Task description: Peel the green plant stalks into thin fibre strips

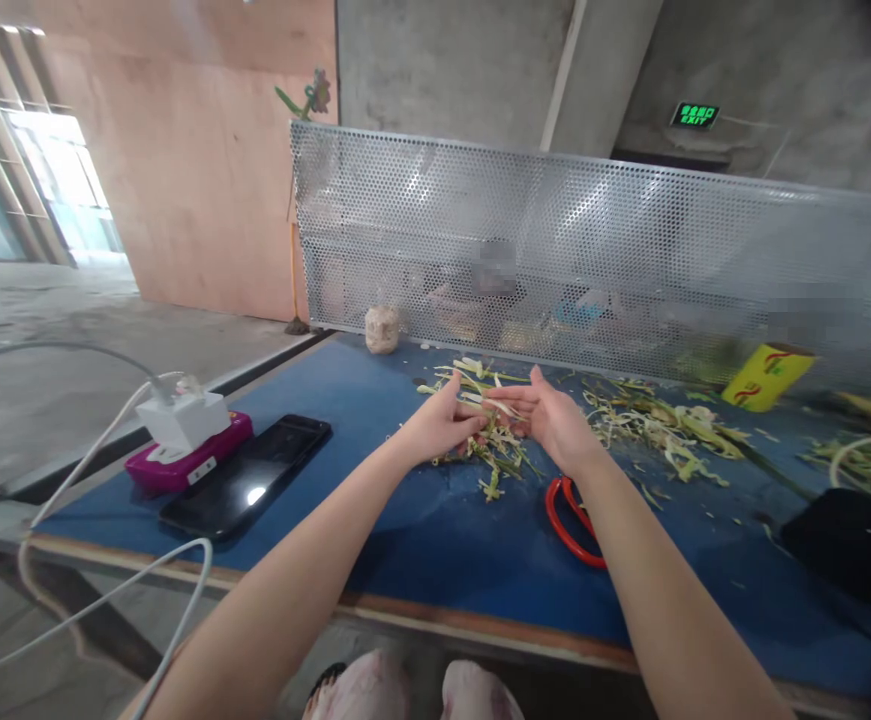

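Note:
Over a pile of green and pale plant scraps [501,462] on the blue tabletop, both of my hands face each other. My left hand [442,420] is at the left side of the pile, thumb up and fingers apart, reaching inward. From the other side my right hand [555,422] reaches in with its fingers stretched out and thumb raised. Strips of scraps lie between and under the fingers; whether any are gripped is hard to see. Red-handled scissors [564,528] lie partly hidden under my right forearm. More trimmings [660,425] are scattered to the right.
A perforated metal screen [585,240] borders the table's back. On the left lie a phone [255,475], a purple power strip [214,455] with white plugs, and loose cables. A yellow roll [769,377] and a black object [847,540] are at right. A whitish lump [382,330] stands at the back.

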### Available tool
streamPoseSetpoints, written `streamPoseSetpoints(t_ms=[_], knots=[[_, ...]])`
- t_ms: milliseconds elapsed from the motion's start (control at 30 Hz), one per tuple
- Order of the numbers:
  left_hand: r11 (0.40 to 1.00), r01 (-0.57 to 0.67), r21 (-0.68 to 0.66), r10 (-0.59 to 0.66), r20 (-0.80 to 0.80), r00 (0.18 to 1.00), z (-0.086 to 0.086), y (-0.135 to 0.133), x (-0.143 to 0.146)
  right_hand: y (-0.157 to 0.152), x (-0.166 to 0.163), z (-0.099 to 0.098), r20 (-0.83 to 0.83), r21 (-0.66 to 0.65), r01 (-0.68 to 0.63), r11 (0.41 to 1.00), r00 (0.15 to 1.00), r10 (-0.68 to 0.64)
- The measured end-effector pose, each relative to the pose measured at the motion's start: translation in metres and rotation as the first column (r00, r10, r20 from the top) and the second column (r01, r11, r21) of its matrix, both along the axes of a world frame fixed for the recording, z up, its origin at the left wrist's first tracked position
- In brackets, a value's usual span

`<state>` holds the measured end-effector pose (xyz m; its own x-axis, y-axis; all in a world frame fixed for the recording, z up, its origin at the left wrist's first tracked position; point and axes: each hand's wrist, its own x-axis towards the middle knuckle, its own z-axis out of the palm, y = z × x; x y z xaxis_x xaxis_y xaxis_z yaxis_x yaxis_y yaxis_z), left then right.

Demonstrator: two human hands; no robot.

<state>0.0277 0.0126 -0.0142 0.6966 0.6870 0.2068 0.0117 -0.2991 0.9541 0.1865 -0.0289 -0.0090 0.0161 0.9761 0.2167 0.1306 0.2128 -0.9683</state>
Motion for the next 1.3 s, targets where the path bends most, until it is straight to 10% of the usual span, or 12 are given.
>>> streamPoseSetpoints(t_ms=[700, 933, 1100, 1300], knots=[[0.957, -0.008, 0.289, 0.054, -0.152, 0.987, -0.004, -0.006, -0.001, 0.002, -0.004, -0.009, 0.53, 0.14, 0.204, 0.969, 0.811, -0.247], [0.937, -0.007, 0.349, 0.038, -0.083, 0.996, -0.012, -0.003, 0.002, 0.009, -0.002, -0.014, 0.342, 0.298, 0.241, 0.924, 0.876, -0.339], [0.98, -0.064, 0.186, 0.058, 0.039, 0.998, -0.01, -0.001, 0.004, 0.01, -0.001, -0.013, 0.133, 0.335, 0.234, 0.913, 0.947, -0.292], [0.997, -0.083, -0.006, 0.083, 0.085, 0.993, -0.004, -0.002, 0.003, -0.002, -0.006, -0.003, 0.362, 0.488, 0.104, 0.867, 0.88, -0.309]])
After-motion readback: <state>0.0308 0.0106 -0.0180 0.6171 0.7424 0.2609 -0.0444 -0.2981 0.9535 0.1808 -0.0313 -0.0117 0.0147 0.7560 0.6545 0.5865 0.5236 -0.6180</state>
